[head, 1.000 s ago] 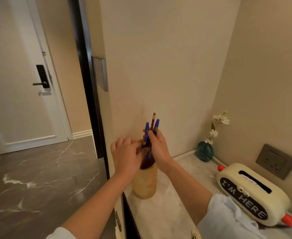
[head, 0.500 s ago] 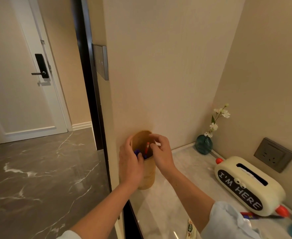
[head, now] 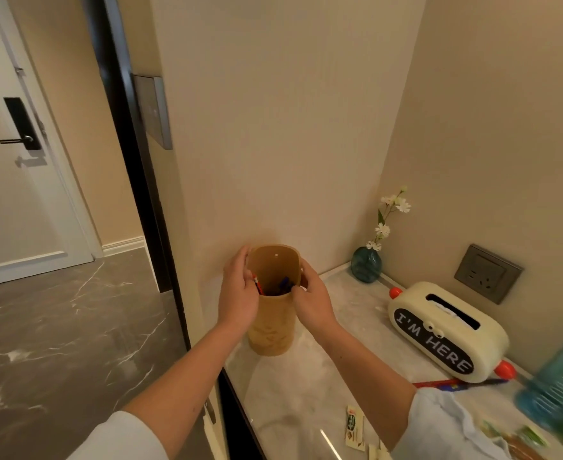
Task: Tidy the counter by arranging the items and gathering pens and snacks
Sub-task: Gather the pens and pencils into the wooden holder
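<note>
1. The cup (head: 271, 327) stands upright on the counter (head: 306, 386), well to the left of the tissue box (head: 449, 330) and close to the wall.
2. I judge the cup to be light and stiff, a smooth tall tube. With its height and narrow base it would tip easily if nudged near the top.
3. The pens (head: 285, 283) sit deep inside it, a red one on the left and blue ones on the right, all below the rim. They add little weight but can rattle and shift.
4. I would grip the cup around its upper wall from both sides, or lower down if it has to slide.
5. My left hand (head: 238, 295) wraps the cup's left side, with fingers curled behind the rim and the thumb at the front edge.
6. My right hand (head: 313, 302) curls against the right side, its thumb at the rim beside the blue pens. I cannot tell whether it also pinches a pen.
7. Loose pens (head: 439, 383) lie at the front foot of the tissue box.
8. Snack packets (head: 355, 426) lie nearer me than the box. Thin and slippery, I judge, so I would pinch them by an edge.
</note>
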`<action>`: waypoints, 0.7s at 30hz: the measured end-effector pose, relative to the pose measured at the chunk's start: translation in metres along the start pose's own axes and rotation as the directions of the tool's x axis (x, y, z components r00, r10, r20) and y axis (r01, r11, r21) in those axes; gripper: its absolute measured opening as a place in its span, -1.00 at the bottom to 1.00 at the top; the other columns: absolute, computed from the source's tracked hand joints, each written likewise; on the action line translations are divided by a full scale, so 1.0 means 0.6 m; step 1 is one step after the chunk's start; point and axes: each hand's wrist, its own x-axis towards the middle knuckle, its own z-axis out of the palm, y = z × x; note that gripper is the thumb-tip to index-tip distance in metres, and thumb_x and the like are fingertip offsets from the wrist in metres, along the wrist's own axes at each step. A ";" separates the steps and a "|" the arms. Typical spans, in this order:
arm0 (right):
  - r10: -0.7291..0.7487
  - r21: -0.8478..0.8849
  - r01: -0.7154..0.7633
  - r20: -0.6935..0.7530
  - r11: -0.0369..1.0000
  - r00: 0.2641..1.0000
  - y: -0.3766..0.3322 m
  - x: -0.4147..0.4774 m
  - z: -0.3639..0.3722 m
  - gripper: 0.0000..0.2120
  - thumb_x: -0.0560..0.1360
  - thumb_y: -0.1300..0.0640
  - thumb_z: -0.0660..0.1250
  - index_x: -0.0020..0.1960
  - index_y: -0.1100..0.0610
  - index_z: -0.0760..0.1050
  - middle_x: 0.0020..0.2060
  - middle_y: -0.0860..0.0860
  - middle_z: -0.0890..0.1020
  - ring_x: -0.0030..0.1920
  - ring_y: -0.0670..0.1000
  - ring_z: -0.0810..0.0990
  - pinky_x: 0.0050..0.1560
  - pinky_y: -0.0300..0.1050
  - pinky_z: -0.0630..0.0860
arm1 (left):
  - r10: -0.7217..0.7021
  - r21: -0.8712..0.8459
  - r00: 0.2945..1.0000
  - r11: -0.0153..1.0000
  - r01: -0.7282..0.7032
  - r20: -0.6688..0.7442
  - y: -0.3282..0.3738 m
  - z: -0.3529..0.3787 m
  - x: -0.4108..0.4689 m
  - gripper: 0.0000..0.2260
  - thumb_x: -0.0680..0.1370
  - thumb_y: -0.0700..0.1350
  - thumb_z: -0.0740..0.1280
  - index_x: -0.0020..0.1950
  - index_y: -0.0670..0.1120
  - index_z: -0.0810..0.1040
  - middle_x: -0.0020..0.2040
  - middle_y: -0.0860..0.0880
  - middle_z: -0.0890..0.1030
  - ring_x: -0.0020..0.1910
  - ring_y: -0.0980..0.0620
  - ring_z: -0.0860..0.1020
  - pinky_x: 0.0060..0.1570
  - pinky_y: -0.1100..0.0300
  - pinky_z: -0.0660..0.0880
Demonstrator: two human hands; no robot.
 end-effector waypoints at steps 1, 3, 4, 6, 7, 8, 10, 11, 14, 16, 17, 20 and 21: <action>0.025 0.004 -0.025 -0.007 1.000 1.000 0.004 0.001 -0.003 -0.46 0.55 0.37 0.12 0.45 -0.04 0.34 0.32 -0.08 0.50 0.29 -0.05 0.47 0.33 -0.04 0.45 | 0.033 -0.008 0.997 0.999 -0.034 -0.063 0.010 0.005 -0.004 -0.56 0.64 -0.24 0.08 0.47 0.14 0.27 0.46 0.13 0.28 0.38 0.25 0.29 0.20 0.51 0.26; 0.085 0.004 -0.085 -0.036 0.996 0.996 0.014 0.000 -0.013 -0.52 0.61 0.26 0.13 0.49 -0.01 0.26 0.37 -0.01 0.44 0.29 -0.04 0.45 0.34 -0.03 0.43 | 0.142 -0.011 0.975 0.989 -0.146 -0.171 0.040 0.016 -0.011 -0.60 0.64 -0.22 0.06 0.40 0.16 0.33 0.39 0.23 0.32 0.33 0.33 0.30 0.15 0.56 0.28; 0.095 -0.001 -0.095 -0.058 0.995 0.994 0.019 -0.002 -0.021 -0.53 0.61 0.25 0.13 0.48 -0.01 0.26 0.35 0.01 0.44 0.25 -0.06 0.44 0.31 -0.08 0.43 | 0.208 -0.008 0.958 0.977 -0.213 -0.197 0.055 0.022 -0.015 -0.62 0.64 -0.23 0.06 0.37 0.14 0.37 0.34 0.28 0.33 0.35 0.32 0.30 0.22 0.49 0.30; 0.087 -0.011 -0.088 -0.106 0.996 0.991 0.026 -0.008 -0.040 -0.54 0.59 0.27 0.12 0.45 -0.01 0.31 0.29 0.01 0.46 0.20 -0.09 0.44 0.23 -0.16 0.43 | 0.342 0.012 0.917 0.938 -0.347 -0.205 0.081 0.037 -0.021 -0.66 0.63 -0.24 0.06 0.31 0.05 0.43 0.26 0.39 0.33 0.39 0.25 0.29 0.37 0.22 0.31; 0.086 -0.010 -0.088 -0.130 0.996 0.988 0.030 -0.011 -0.052 -0.55 0.58 0.28 0.12 0.43 -0.01 0.33 0.26 0.00 0.47 0.20 -0.09 0.45 0.19 -0.18 0.43 | 0.395 0.013 0.898 0.916 -0.400 -0.193 0.090 0.047 -0.024 -0.68 0.63 -0.24 0.07 0.29 0.02 0.45 0.25 0.38 0.35 0.40 0.23 0.30 0.40 0.14 0.29; 0.087 -0.011 -0.089 -0.153 0.996 0.984 0.034 -0.016 -0.064 -0.55 0.57 0.29 0.13 0.41 -0.01 0.36 0.23 -0.01 0.49 0.19 -0.09 0.47 0.16 -0.19 0.44 | 0.425 -0.002 0.889 0.902 -0.431 -0.171 0.096 0.058 -0.029 -0.69 0.62 -0.23 0.08 0.27 0.01 0.46 0.25 0.32 0.38 0.38 0.24 0.32 0.40 0.16 0.28; 0.090 -0.023 -0.096 -0.200 0.995 0.976 0.043 -0.026 -0.091 -0.57 0.55 0.31 0.14 0.35 0.00 0.42 0.19 -0.02 0.52 0.17 -0.09 0.49 0.16 -0.16 0.48 | 0.434 -0.068 0.897 0.896 -0.439 -0.083 0.103 0.081 -0.044 -0.70 0.62 -0.20 0.10 0.26 0.06 0.47 0.23 0.20 0.46 0.30 0.27 0.38 0.30 0.33 0.31; 0.093 -0.028 -0.101 -0.222 0.994 0.971 0.049 -0.033 -0.105 -0.58 0.53 0.32 0.14 0.31 0.01 0.44 0.16 -0.02 0.54 0.15 -0.10 0.50 0.18 -0.12 0.49 | 0.431 -0.101 0.902 0.897 -0.431 -0.022 0.103 0.094 -0.053 -0.71 0.62 -0.18 0.10 0.26 0.08 0.46 0.20 0.18 0.49 0.25 0.27 0.43 0.23 0.38 0.35; 0.117 -0.062 -0.140 -0.280 0.988 0.953 0.075 -0.063 -0.153 -0.64 0.53 0.33 0.17 0.22 0.00 0.49 0.12 -0.05 0.56 0.13 -0.11 0.53 0.15 -0.11 0.52 | 0.373 -0.143 0.912 0.925 -0.351 0.173 0.090 0.137 -0.082 -0.74 0.62 -0.09 0.13 0.25 0.14 0.44 0.06 0.27 0.54 0.11 0.29 0.52 0.03 0.42 0.45; 0.152 -0.090 -0.191 -0.325 0.977 0.933 0.098 -0.088 -0.185 -0.67 0.53 0.31 0.19 0.18 -0.01 0.50 0.09 -0.07 0.57 0.12 -0.12 0.54 0.14 -0.15 0.51 | 0.295 -0.108 0.907 0.956 -0.275 0.301 0.078 0.169 -0.102 -0.76 0.61 -0.05 0.15 0.23 0.23 0.42 0.00 0.33 0.54 0.04 0.34 0.51 -0.06 0.44 0.45; 0.174 -0.098 -0.220 -0.350 0.971 0.920 0.110 -0.101 -0.200 -0.68 0.53 0.31 0.20 0.17 -0.01 0.51 0.07 -0.07 0.58 0.11 -0.12 0.54 0.14 -0.15 0.50 | 0.261 -0.083 0.900 0.965 -0.248 0.350 0.073 0.184 -0.112 -0.77 0.61 -0.03 0.17 0.21 0.26 0.41 -0.02 0.33 0.54 0.01 0.36 0.50 -0.10 0.42 0.44; 0.225 -0.099 -0.292 -0.427 0.951 0.876 0.143 -0.143 -0.240 -0.70 0.51 0.33 0.21 0.11 0.03 0.56 0.00 -0.08 0.61 0.05 -0.13 0.56 0.03 -0.26 0.48 | 0.197 -0.038 0.859 0.978 -0.203 0.473 0.064 0.231 -0.142 -0.80 0.59 -0.02 0.22 0.16 0.23 0.46 -0.01 0.26 0.56 -0.01 0.32 0.51 -0.12 0.38 0.44; 0.241 -0.100 -0.315 -0.443 0.944 0.863 0.151 -0.154 -0.252 -0.70 0.50 0.33 0.21 0.09 0.03 0.56 -0.02 -0.10 0.60 0.02 -0.13 0.56 -0.05 -0.34 0.46 | 0.176 -0.012 0.839 0.980 -0.199 0.515 0.063 0.246 -0.151 -0.81 0.58 -0.01 0.24 0.15 0.22 0.49 0.01 0.25 0.57 -0.02 0.31 0.51 -0.11 0.37 0.45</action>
